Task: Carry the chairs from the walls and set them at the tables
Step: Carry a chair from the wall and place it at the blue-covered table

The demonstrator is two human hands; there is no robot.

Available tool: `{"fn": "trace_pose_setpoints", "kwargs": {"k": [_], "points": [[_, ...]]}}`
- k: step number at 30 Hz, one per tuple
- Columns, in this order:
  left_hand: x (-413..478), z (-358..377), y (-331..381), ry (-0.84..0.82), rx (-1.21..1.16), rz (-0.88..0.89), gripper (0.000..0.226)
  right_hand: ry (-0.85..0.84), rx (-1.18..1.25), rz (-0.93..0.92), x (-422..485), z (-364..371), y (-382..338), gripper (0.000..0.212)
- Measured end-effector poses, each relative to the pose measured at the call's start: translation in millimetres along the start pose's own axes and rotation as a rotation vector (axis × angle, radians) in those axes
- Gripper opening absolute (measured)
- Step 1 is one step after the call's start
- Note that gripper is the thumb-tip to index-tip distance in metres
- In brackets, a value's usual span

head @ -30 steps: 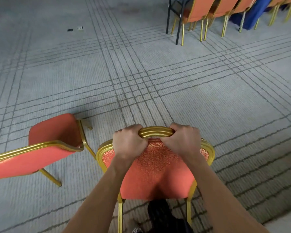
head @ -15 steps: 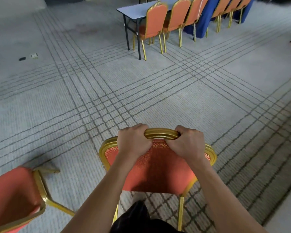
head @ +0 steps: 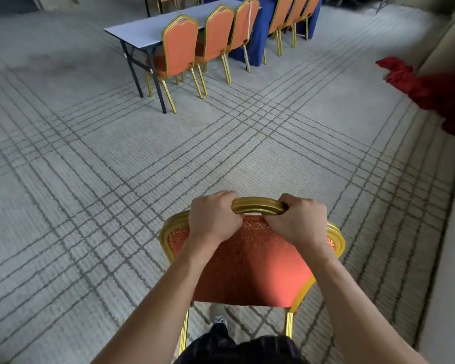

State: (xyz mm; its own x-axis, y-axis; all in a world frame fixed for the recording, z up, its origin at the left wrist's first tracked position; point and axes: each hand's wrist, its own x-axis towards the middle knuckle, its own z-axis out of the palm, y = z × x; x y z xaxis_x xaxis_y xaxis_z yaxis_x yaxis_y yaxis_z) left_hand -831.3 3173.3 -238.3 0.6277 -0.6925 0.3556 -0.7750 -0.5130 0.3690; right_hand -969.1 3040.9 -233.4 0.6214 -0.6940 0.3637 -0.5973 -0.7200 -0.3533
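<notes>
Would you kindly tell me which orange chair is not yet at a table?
The foreground chair, gripped at its gold top rail by the left hand and right hand; the other chairs stand along the tables.

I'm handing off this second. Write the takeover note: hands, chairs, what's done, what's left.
Left hand and right hand: both grip the gold top rail of the carried chair, its back facing the person. Its feet are out of view.
Ahead: bare table with three chairs along its near side. More chairs stand at the blue-draped table beyond it.
Done: those chairs are set.
Left: take this chair across the carpet and set it at a table.
</notes>
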Motion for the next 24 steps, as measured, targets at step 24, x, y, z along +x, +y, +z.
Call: {"fn": "trace_pose_setpoints", "kwargs": {"k": [24], "points": [[471.9,198.4,20.4,-0.063,-0.064,0.206,0.02,0.083,-0.022,0.153,433.3,128.1,152.2,0.032]]}}
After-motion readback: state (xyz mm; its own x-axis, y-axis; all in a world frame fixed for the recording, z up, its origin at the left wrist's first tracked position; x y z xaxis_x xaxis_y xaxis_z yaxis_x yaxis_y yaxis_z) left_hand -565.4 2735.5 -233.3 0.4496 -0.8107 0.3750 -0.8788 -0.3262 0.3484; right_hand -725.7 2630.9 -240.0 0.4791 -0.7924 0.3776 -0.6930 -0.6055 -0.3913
